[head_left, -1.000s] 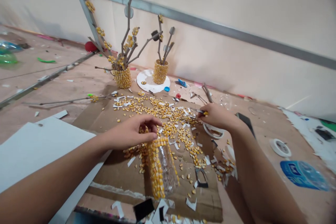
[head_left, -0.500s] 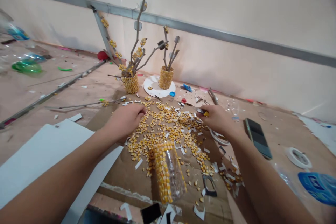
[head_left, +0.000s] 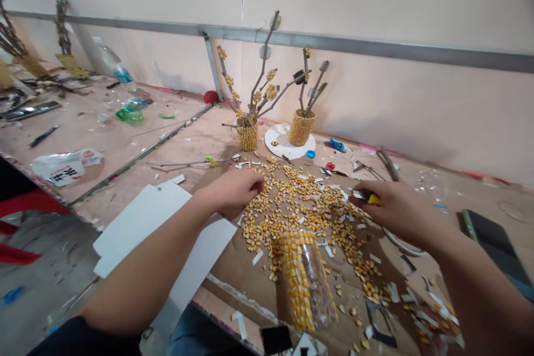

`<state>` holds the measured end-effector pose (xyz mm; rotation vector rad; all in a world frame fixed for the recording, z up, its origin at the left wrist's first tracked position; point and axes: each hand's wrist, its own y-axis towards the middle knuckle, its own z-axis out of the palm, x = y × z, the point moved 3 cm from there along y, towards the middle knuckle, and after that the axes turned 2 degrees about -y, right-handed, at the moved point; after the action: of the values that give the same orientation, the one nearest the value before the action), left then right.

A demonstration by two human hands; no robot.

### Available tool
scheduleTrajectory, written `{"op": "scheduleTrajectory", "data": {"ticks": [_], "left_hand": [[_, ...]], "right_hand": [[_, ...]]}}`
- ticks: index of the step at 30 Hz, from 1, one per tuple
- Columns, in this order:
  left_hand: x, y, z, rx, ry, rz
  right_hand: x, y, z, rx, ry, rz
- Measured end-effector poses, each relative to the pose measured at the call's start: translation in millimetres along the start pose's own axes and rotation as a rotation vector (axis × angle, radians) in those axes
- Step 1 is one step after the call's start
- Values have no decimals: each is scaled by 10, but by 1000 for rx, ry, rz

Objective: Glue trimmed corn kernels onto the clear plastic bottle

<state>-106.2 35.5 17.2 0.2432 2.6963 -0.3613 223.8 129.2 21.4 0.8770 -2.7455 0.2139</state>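
Over the left edge of the spread corn kernels (head_left: 287, 214), my left hand (head_left: 233, 189) has its fingers curled together; whatever is between them is hidden. My right hand (head_left: 394, 206), at the right side of the kernels, is closed round a small yellow-and-black tool (head_left: 372, 198) that looks like a utility knife. Near me, on the brown cardboard (head_left: 240, 267), is a clear plastic bottle piece (head_left: 306, 283) partly covered in rows of kernels, with a bare see-through strip. Neither hand touches it. White paper scraps lie among the kernels.
Behind stand two kernel-covered pots with twigs, the left pot (head_left: 247, 136) and the right pot (head_left: 301, 128), the latter on a white disc (head_left: 275, 136). White sheets (head_left: 146, 214) lie under my left forearm. A phone (head_left: 496, 245) is at right. A plastic bottle (head_left: 114, 64) stands farther left.
The view has swung to the left, so everything sits farther right in the picture and more of the left table shows. Both hands keep nearly the same places over the kernels.
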Motion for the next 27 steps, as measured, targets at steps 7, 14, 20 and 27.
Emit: {"op": "scheduleTrajectory", "data": {"ticks": [7,14,20,27], "left_hand": [[-70,-22,55,122,18,37],[-149,9,110,55,36,89],[-209,90,237,2,158,88],[-194,146,363,-30,173,90]], "right_hand": [[46,-77,-27,14,10,-50],[94,-127,-70,2,-24,-74],[145,-140,-84,-8,-60,-98],[234,-127,-52,-15,-37,-170]]}}
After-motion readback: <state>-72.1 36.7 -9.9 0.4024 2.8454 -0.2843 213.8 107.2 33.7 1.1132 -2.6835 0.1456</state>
